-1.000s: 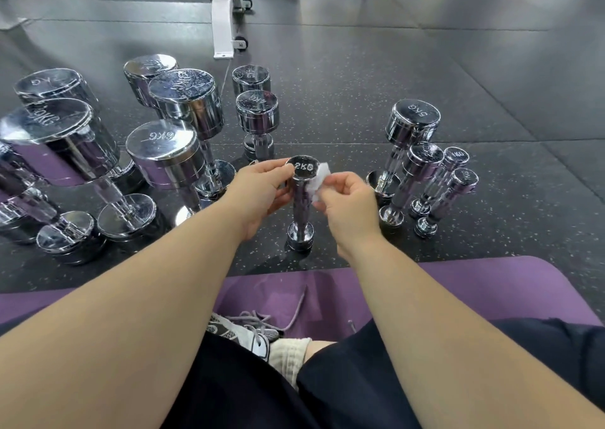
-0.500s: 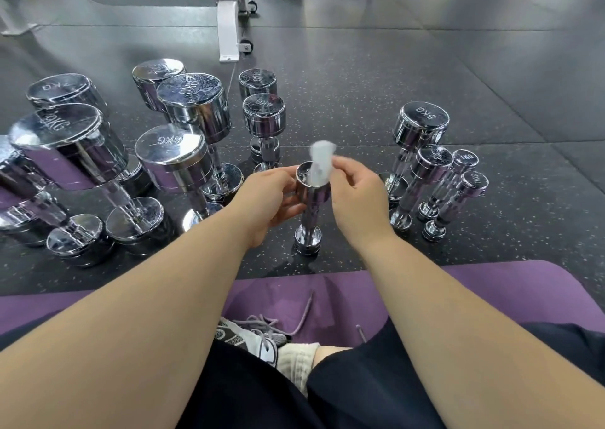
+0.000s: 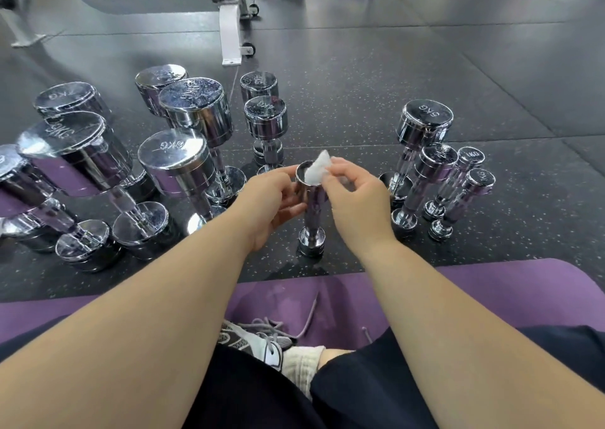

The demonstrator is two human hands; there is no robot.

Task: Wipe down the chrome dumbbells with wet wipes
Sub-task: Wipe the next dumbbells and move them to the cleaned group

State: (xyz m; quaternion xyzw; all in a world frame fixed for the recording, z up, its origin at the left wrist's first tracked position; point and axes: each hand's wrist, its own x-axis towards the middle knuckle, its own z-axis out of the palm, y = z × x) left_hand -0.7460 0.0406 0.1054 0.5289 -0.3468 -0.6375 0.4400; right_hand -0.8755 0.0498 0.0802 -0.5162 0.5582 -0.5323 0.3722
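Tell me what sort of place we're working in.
Most likely a gym: chrome dumbbells stand on end on speckled rubber flooring, a wheeled bench frame sits behind them, and a purple exercise mat lies under the person. The left hand grips a small dumbbell; the right hand pinches a wet wipe.

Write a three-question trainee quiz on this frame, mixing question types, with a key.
1. True or false: the wipe touches the top face of the held dumbbell.
2. The right hand pinches the wipe. What does the left hand do? A. holds the held dumbbell B. hangs idle C. pinches a second wipe
3. How many dumbbells stand in the right group?
Key: 1 true; 2 A; 3 four.
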